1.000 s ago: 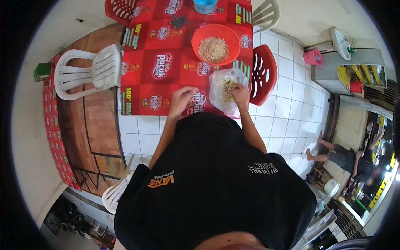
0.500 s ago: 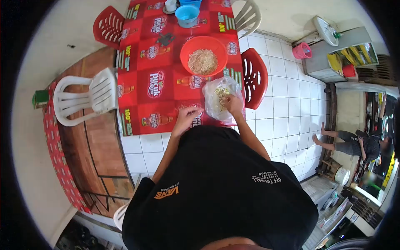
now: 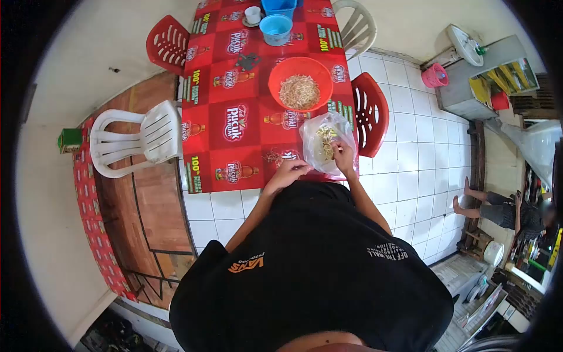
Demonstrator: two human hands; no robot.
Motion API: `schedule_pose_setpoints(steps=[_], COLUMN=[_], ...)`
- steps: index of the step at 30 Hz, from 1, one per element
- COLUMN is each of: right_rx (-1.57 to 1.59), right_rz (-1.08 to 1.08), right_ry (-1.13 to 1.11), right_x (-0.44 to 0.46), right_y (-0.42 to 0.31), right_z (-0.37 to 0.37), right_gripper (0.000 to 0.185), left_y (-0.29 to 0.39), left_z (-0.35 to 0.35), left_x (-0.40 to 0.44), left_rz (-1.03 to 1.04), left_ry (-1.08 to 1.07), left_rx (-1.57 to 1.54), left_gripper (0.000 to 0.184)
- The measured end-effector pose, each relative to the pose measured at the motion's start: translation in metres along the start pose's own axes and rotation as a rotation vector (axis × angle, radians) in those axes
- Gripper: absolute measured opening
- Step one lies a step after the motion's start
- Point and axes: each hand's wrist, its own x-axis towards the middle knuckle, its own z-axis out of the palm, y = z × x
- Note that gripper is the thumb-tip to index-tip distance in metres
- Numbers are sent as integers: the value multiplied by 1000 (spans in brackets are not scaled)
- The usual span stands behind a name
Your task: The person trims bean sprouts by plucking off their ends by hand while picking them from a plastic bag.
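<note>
A clear plastic bag [image 3: 311,141] lies open near the table's front edge, with bean sprouts [image 3: 326,141] inside. My right hand [image 3: 345,158] reaches over the bag's mouth, its fingers closed in a pinch on the sprouts. To the left of the bag, my left hand [image 3: 290,173] hovers low over the table edge, thumb and fingers pressed together; what they pinch is too small to make out. Just beyond it lies a small heap of thin brownish trimmings [image 3: 271,156]. Behind the bag stands a red bowl [image 3: 319,69] holding a pile of paler bean sprouts [image 3: 299,92].
On the red patterned tablecloth [image 3: 205,152] are a dark flat object [image 3: 247,61], a blue tub [image 3: 275,28] and a white cup [image 3: 253,14]. Red chairs [image 3: 370,114] and a white chair [image 3: 158,132] flank the table. Another person [image 3: 501,214] is at the far right.
The view has shifted, so the table sits further right. My left hand has its fingers closer together and stands nearer the bag. My right hand remains at the sprouts in the bag.
</note>
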Motion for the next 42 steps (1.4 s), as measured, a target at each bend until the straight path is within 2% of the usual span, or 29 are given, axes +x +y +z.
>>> schedule_pose_setpoints(steps=[4, 5, 8, 9, 12, 13, 16, 20, 24, 29, 32, 42], right_rx=[189, 180, 168, 202, 332, 347, 492, 554, 619, 659, 663, 662], right_rz=[23, 2, 10, -6, 48, 76, 14, -24, -49, -33, -55, -104], right_ry=[-42, -29, -70, -87, -165, -221, -384, -592, -615, -645, -647, -582], right_x=[-8, -10, -7, -9, -14, -14, -20, -23, -29, -25, -23, -26], right_y=[-16, -28, -49, -60, -100, -106, -142, -180, -203, -210, -221, -239], right_z=[0, -2, 0, 0, 4, 6, 8, 10, 12, 15, 9, 9], right_gripper=[21, 24, 25, 26, 26, 23, 19, 13, 13, 15, 13, 13], left_y=[21, 17, 28, 15, 29, 31, 41, 55, 64, 76, 88, 95], left_z=[-4, -5, -11, -12, -13, -13, -13, -14, -25, -25, -23, -29], left_x=[-6, -3, -7, -1, -3, -3, -3, -9, -18, -22, -23, -22], left_rz=[-95, 35, -25, 56, -2, 24, 69, 224, 181, 306, 352, 399], left_ry=[37, 50, 72, 71, 73, 74, 113, 200, 236, 318, 337, 365], left_rx=[-25, -57, -43, -77, -115, -108, -101, -52, -71, -2, -61, -38], left_gripper=[24, 25, 25, 23, 26, 31, 30, 19, 16, 19, 19, 15])
